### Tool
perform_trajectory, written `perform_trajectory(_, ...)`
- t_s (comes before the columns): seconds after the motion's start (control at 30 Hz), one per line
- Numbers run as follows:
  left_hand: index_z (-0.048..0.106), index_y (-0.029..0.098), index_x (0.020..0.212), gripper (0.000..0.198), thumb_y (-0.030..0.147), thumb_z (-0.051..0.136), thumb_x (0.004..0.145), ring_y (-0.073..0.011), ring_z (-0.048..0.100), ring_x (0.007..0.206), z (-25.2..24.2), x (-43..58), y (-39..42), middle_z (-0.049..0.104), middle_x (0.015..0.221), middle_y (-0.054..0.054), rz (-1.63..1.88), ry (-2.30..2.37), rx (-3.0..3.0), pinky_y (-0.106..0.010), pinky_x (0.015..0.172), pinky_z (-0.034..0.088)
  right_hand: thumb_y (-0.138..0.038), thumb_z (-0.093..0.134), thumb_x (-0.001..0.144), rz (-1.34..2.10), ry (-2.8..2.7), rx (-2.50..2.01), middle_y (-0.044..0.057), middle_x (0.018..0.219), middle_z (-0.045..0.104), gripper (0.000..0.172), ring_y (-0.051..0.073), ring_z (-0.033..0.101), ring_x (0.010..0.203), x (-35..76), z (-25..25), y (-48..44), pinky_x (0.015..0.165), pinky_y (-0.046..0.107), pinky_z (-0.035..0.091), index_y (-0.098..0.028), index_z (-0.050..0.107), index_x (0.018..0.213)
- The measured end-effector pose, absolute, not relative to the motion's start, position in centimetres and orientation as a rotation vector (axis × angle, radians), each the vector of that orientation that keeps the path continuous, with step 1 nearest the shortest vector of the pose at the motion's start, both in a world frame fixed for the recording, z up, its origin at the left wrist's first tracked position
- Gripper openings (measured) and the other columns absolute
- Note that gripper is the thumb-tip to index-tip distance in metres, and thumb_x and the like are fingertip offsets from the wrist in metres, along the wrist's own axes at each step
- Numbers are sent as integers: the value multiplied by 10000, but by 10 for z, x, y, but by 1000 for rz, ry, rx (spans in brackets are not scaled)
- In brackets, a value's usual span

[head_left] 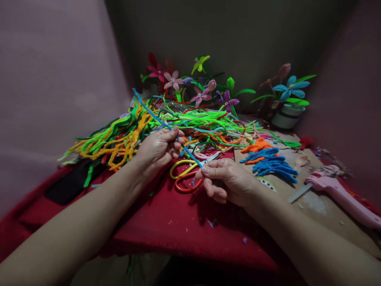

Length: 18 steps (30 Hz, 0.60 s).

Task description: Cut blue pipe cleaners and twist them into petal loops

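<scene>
A long blue pipe cleaner (pixel 151 113) runs slantwise between my two hands. My left hand (pixel 160 147) pinches it partway along, and its far end sticks out up and to the left. The fingertips of my right hand (pixel 222 176) grip its near end. Below and between the hands lie scissors (pixel 185 190) with one yellow and one red handle, their blades partly hidden by my right hand. Right of that hand, folded blue pipe cleaner pieces (pixel 275 169) and orange ones (pixel 256 145) rest in small piles.
Loose green pipe cleaners (pixel 205 119) and twisted yellow-green ones (pixel 127 131) heap across the back. Pipe cleaner flowers (pixel 174 80) stand behind, one blue in a small pot (pixel 288 116). A pink glue gun (pixel 336 190) lies right; a black phone-like slab (pixel 70 184) lies left.
</scene>
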<state>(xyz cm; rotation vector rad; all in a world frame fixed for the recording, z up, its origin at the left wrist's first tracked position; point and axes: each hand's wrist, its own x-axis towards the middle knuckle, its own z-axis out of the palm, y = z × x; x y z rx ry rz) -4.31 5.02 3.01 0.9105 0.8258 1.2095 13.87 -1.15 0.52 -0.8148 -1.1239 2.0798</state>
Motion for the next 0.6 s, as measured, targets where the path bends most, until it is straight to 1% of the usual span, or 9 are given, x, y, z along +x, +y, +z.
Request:
perform_trajectory(0.07, 601, 90, 651, 184, 167, 549, 809, -42, 465, 337, 30, -42, 51, 563, 510, -23, 1184, 872, 876, -112, 305, 374, -219, 547, 765, 2069, -1139, -841, -38, 355, 501, 149, 37, 236, 229, 139, 7, -12, 256, 172, 209, -92, 623, 772)
perform_trajectory(0.17, 610, 84, 678, 188, 156, 516, 824, -55, 500, 370, 30, -47, 55, 603, 567, -54, 1185, 876, 846, -131, 326, 401, -232, 562, 759, 2039, -1101, -841, -88, 283, 363, 164, 32, 171, 228, 140, 8, -12, 251, 165, 149, -93, 644, 785)
perform_trajectory(0.27, 609, 89, 695, 169, 148, 514, 821, -70, 538, 420, 31, -55, 60, 623, 608, -63, 1261, 869, 851, -139, 336, 410, -232, 571, 755, 1988, -1056, -771, -101, 274, 306, 156, 28, 147, 238, 142, 11, -9, 260, 164, 125, -101, 654, 773)
perform_trajectory(0.33, 609, 94, 697, 139, 157, 547, 803, -78, 526, 403, 32, -58, 62, 593, 551, -38, 1321, 893, 883, -151, 320, 400, -240, 579, 753, 1904, -988, -699, -103, 290, 307, 156, 23, 149, 253, 144, 14, -7, 274, 163, 144, -107, 655, 782)
perform_trajectory(0.4, 608, 96, 691, 97, 156, 597, 767, -81, 509, 383, 34, -57, 61, 553, 497, -8, 1374, 899, 891, -158, 309, 391, -278, 608, 734, 1799, -908, -608, -83, 362, 404, 201, 26, 247, 287, 145, 18, -6, 313, 169, 241, -123, 653, 852)
perform_trajectory(0.5, 596, 96, 666, 78, 129, 637, 723, -79, 515, 393, 36, -48, 54, 556, 502, -1, 1430, 868, 870, -150, 315, 390, -292, 690, 663, 1716, -885, -531, -29, 597, 586, 385, 60, 469, 446, 142, 19, -7, 467, 210, 412, -171, 615, 1021)
perform_trajectory(0.53, 595, 94, 665, 74, 123, 644, 712, -79, 520, 397, 36, -45, 50, 567, 512, -5, 1432, 860, 875, -150, 323, 398, -253, 712, 644, 1715, -906, -552, -18, 649, 609, 417, 68, 505, 492, 140, 18, -7, 514, 221, 436, -175, 607, 1040)
perform_trajectory(0.57, 597, 92, 670, 71, 122, 654, 700, -79, 520, 395, 36, -41, 46, 573, 516, -7, 1417, 851, 888, -155, 332, 409, -231, 725, 634, 1703, -933, -590, -4, 667, 621, 405, 78, 527, 511, 137, 16, -7, 514, 224, 438, -159, 616, 1017)
perform_trajectory(0.6, 601, 91, 684, 73, 126, 665, 688, -81, 523, 394, 35, -37, 42, 581, 521, -11, 1383, 838, 908, -161, 345, 421, -242, 716, 653, 1702, -962, -613, 16, 700, 638, 391, 89, 549, 535, 135, 13, -7, 526, 231, 445, -149, 615, 1018)
